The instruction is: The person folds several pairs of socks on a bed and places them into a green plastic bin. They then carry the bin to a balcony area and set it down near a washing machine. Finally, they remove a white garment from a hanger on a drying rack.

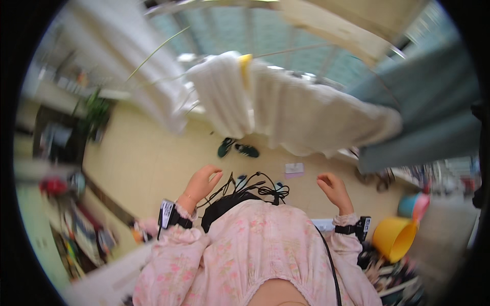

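My left hand (pixel 203 182) is held in the air left of my lap, thumb apart from loosely bent fingers, with nothing in it. Opposite it, my right hand (pixel 335 189) is raised to the right, its fingers loosely curved and also without anything in them. Each wrist wears a black strap with a small device, the left one (pixel 171 215) bearing a white label. Between the hands, black cables (pixel 255 189) with blue ends lie bundled in front of my pink floral top (pixel 255 229). Ahead of both hands hang pale towels (pixel 316 112), apart from them.
Dark green shoes (pixel 247 150) and a small white card (pixel 294 168) lie on the beige floor. A blue-grey cloth (pixel 423 102) hangs at right, a white cloth (pixel 138 61) at left. A yellow bucket (pixel 395 238) stands to the right; a potted plant (pixel 97 112) is far left.
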Demonstrator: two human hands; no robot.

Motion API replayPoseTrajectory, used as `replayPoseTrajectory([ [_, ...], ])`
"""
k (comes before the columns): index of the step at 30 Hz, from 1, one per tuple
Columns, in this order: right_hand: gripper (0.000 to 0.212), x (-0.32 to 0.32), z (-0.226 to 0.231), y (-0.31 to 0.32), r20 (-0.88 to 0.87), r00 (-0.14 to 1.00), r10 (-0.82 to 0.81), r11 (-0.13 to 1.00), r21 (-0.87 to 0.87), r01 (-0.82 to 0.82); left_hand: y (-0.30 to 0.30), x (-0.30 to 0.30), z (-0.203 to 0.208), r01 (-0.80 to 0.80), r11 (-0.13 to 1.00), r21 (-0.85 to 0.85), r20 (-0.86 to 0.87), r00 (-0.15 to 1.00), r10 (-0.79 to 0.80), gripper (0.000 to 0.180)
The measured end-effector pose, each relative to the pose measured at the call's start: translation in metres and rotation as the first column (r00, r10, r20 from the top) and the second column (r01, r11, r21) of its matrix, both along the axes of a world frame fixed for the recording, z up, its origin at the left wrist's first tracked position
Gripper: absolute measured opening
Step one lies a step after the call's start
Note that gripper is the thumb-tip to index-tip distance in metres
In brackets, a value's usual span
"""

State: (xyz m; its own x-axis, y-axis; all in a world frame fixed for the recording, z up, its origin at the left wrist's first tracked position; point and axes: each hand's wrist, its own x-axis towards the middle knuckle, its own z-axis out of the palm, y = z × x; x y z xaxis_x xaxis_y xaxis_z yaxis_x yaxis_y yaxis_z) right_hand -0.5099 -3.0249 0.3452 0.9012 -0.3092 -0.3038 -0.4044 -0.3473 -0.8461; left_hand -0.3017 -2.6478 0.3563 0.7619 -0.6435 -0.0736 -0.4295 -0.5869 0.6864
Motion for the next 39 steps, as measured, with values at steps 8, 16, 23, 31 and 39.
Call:
replayPoseTrajectory([
  [8,0.025,0.138,-0.051,0.061,-0.09,0.88,0.467,0.884,0.025,-0.466,0.048,0.002,-0.051,-0.015,0.999,0.041,-0.181,0.983,0.022,0.021],
  [16,0.021,0.227,-0.11,0.196,-0.113,0.558,0.822,0.569,0.138,-0.811,0.123,0.005,-0.107,-0.152,0.983,0.103,-0.333,0.926,0.178,0.022],
  [23,0.019,0.252,-0.099,0.301,-0.039,0.46,0.887,0.462,0.048,-0.886,0.206,0.013,-0.091,-0.22,0.971,0.093,-0.356,0.904,0.238,0.018],
  [31,0.022,0.263,-0.118,0.32,-0.122,0.501,0.857,0.512,0.099,-0.853,0.225,0.027,-0.107,-0.192,0.968,0.161,-0.351,0.906,0.238,0.02],
  [39,0.022,0.27,-0.124,0.334,-0.107,0.457,0.883,0.461,0.026,-0.887,0.234,0.017,-0.118,-0.236,0.968,0.08,-0.27,0.93,0.249,0.021],
])
